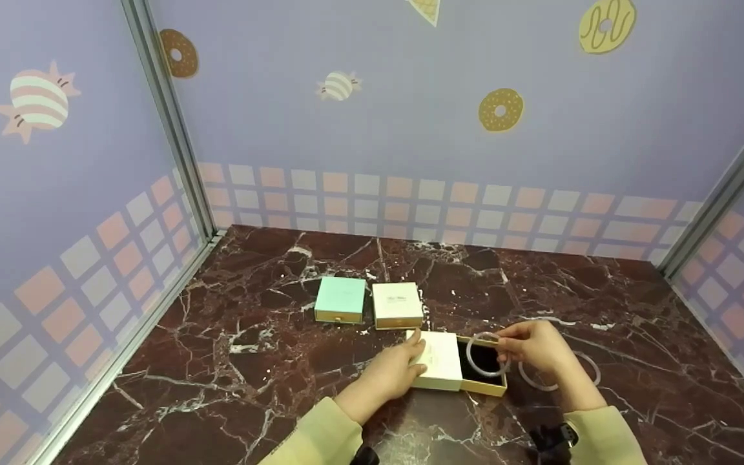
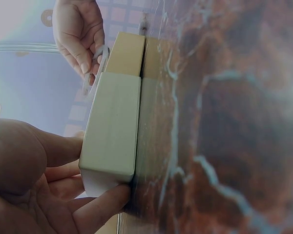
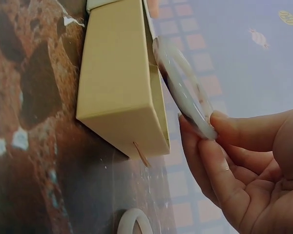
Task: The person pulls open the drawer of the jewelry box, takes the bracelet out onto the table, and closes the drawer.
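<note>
My left hand (image 1: pixel 385 371) grips the closed end of a cream drawer-style jewelry box (image 1: pixel 444 368), with the thumb and fingers around its cover. The box's drawer (image 1: pixel 485 388) is pulled out to the right and shows a black lining. Between thumb and fingertips, my right hand (image 1: pixel 543 349) pinches a pale bangle (image 3: pixel 183 95) at its edge. The bangle is tilted over the drawer opening; whether it touches the lining I cannot tell. A second pale bangle (image 1: pixel 595 369) lies on the table, partly hidden by my right wrist.
Behind the box stand a mint-green box (image 1: pixel 341 296) and another cream box (image 1: pixel 397 300), both closed. The dark red marble table (image 1: pixel 217 400) is bounded by patterned walls (image 1: pixel 372 129) at the back and sides.
</note>
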Tool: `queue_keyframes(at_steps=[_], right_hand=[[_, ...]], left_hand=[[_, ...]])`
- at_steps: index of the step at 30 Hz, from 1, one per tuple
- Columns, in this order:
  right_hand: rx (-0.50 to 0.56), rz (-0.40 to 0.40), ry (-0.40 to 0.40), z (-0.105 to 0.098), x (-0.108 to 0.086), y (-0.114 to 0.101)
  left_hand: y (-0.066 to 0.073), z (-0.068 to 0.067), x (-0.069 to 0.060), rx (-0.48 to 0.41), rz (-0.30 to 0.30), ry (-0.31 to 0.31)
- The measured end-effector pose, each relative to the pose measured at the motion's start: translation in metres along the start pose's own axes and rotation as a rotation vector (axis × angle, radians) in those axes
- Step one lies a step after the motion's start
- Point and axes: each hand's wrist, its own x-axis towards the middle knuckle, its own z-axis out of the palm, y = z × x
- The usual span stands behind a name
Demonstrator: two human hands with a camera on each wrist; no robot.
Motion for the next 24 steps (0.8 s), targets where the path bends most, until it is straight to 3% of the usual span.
queue_keyframes(at_steps=[5,24], right_hand=[[-0.036,-0.005,-0.002,-0.006,-0.001,0.000],[0.166,0.084,0.001,-0.039,-0.007,0.011]], left_hand=[[0.000,0.000,0.001,0.000,-0.006,0.001],[-0.002,0.002,0.002,0.025,0.001,0.006]])
